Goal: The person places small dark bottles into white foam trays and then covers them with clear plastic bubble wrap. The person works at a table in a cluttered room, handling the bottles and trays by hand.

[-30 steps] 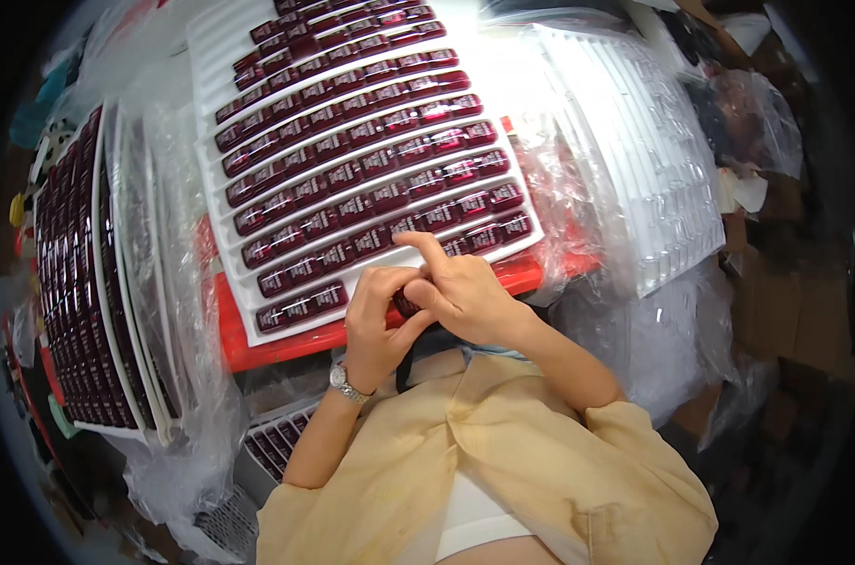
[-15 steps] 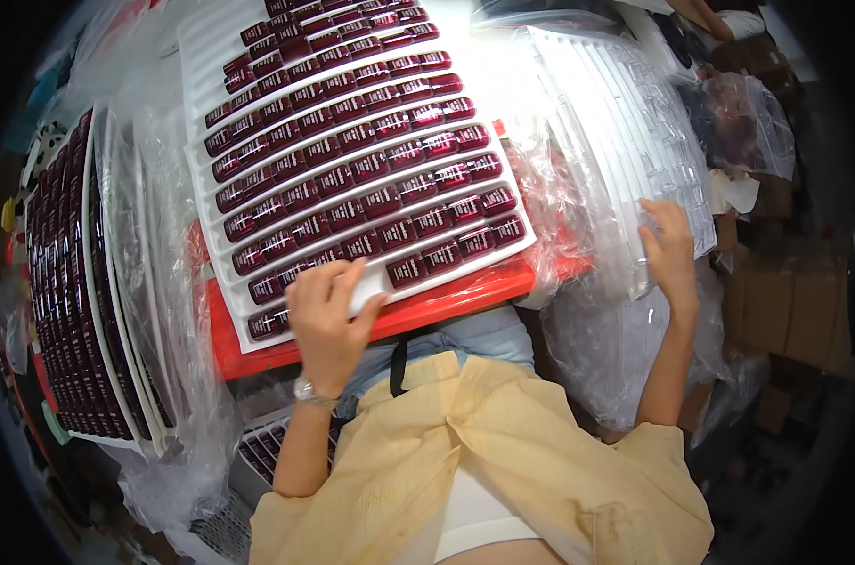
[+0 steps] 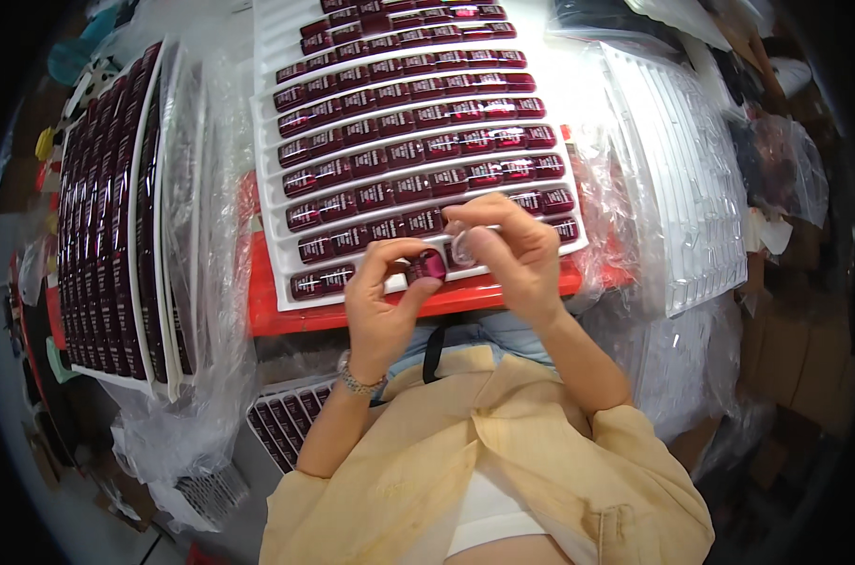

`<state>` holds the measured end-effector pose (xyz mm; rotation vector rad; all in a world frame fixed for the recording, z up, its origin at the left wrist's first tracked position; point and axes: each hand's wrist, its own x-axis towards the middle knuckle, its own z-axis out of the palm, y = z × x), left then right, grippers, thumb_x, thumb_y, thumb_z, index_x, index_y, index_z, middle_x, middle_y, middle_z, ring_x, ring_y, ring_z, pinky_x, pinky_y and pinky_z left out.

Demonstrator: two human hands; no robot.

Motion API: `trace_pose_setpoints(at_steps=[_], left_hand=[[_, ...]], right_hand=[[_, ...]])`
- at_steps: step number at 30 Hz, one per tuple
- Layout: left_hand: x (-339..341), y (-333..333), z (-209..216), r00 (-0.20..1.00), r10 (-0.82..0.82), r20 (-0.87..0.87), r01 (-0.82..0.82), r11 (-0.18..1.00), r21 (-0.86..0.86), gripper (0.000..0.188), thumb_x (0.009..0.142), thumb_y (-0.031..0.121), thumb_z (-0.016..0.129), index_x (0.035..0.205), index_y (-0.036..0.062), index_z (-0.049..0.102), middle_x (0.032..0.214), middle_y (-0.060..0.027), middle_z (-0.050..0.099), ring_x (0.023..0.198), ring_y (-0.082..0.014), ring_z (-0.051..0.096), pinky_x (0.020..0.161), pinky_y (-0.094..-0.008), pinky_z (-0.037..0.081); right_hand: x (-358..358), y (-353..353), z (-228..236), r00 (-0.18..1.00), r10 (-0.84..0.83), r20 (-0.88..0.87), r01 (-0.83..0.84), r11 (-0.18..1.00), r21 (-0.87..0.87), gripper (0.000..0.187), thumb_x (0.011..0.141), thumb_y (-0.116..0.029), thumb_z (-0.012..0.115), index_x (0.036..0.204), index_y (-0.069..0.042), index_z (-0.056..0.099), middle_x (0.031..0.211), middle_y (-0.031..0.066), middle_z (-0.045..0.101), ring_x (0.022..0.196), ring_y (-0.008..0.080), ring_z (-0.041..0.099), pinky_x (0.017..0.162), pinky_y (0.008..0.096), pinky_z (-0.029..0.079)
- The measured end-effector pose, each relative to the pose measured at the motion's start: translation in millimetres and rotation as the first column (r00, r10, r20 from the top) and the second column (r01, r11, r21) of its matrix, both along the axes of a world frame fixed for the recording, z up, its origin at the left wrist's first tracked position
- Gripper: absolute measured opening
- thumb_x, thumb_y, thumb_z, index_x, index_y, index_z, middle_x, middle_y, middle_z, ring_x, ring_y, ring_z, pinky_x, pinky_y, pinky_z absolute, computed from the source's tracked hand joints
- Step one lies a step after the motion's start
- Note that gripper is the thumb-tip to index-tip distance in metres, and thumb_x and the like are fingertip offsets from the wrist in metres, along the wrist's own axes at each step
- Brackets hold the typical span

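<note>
My left hand (image 3: 382, 306) pinches a small glossy dark-red bottle-like piece (image 3: 428, 266) between thumb and fingers, at the near edge of a white ridged tray (image 3: 284, 299). Just to its right, my right hand (image 3: 524, 256) grips a small clear piece (image 3: 461, 247), partly hidden by the fingers. The two held pieces are close together; whether they touch is unclear. Rows of similar dark-red pieces (image 3: 404, 153) with pale markings fill most of the tray. My hands cover part of its nearest rows.
Under the tray is a red surface (image 3: 269, 306). Upright trays of dark-red pieces (image 3: 102, 226) stand at the left in clear plastic wrap (image 3: 225, 217). A stack of clear trays (image 3: 682, 179) lies at the right, with cardboard boxes (image 3: 776, 330) beyond. Another filled tray (image 3: 291, 424) sits below.
My right hand has come from the clear trays to the main tray with a clear piece. My left hand now holds a dark-red piece. The view has shifted, moving the scene rightward.
</note>
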<state>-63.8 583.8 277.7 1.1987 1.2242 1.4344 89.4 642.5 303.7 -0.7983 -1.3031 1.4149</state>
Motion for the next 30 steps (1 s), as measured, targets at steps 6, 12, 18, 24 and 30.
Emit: trace_pose_setpoints(at_steps=[6,12,18,24,30], left_hand=[[-1,-7,3,0.893,0.085,0.441,0.018,0.974,-0.225,0.03,0.079,0.003,0.072,0.106,-0.0003,0.059,0.098,-0.006,0.062,0.087,-0.014,0.058,0.074,-0.0273,0.049],[-7,10,-20,0.717,0.014,-0.697,0.12,0.982,0.142,0.034,0.07,0.015,0.078,0.098,0.0011,0.063,0.096,-0.0098,0.06,0.086,-0.0275,0.057,0.075,-0.0365,0.047],[-23,0,-3,0.558,0.104,-0.823,0.115,0.973,0.2,0.039,0.068,0.022,0.078,0.1,0.0042,0.067,0.096,-0.0061,0.06,0.092,-0.0257,0.055,0.081,-0.0391,0.041],[-96,-29,-18,0.433,0.12,-0.893,0.014,0.99,0.14,0.039,0.067,0.019,0.078,0.102,0.0062,0.067,0.102,-0.0056,0.063,0.095,-0.025,0.056,0.086,-0.039,0.038],[-34,-23,-3,0.863,0.02,-0.505,0.035,0.994,0.1,0.036,0.069,0.006,0.077,0.102,0.002,0.062,0.101,-0.0115,0.064,0.092,-0.0296,0.059,0.08,-0.0361,0.048]], right_hand=[[-4,-1,-4,0.894,-0.034,0.446,-0.198,0.864,0.463,0.031,0.077,0.0,0.069,0.108,-0.007,0.069,0.091,0.0098,0.06,0.069,0.0161,0.058,0.058,0.0257,0.047],[53,11,-16,0.982,-0.172,0.074,0.182,0.97,-0.161,0.036,0.101,-0.028,0.044,0.08,-0.004,0.06,0.064,-0.0029,0.047,0.053,0.0022,0.035,0.047,0.0191,0.026],[47,12,-6,0.981,-0.051,0.189,0.101,0.959,-0.265,0.019,0.097,-0.02,0.053,0.085,-0.006,0.056,0.071,-0.0016,0.053,0.057,0.0024,0.042,0.051,0.018,0.032],[19,3,-6,1.0,-0.023,0.008,0.024,0.944,-0.33,0.013,0.086,-0.005,0.068,0.077,-0.005,0.058,0.069,-0.0012,0.061,0.063,0.0021,0.051,0.056,0.0187,0.041],[-29,-12,-6,0.909,0.053,0.415,-0.077,0.996,0.043,0.026,0.082,-0.012,0.071,0.068,-0.001,0.052,0.057,0.0086,0.056,0.047,0.0142,0.054,0.044,0.0276,0.039]])
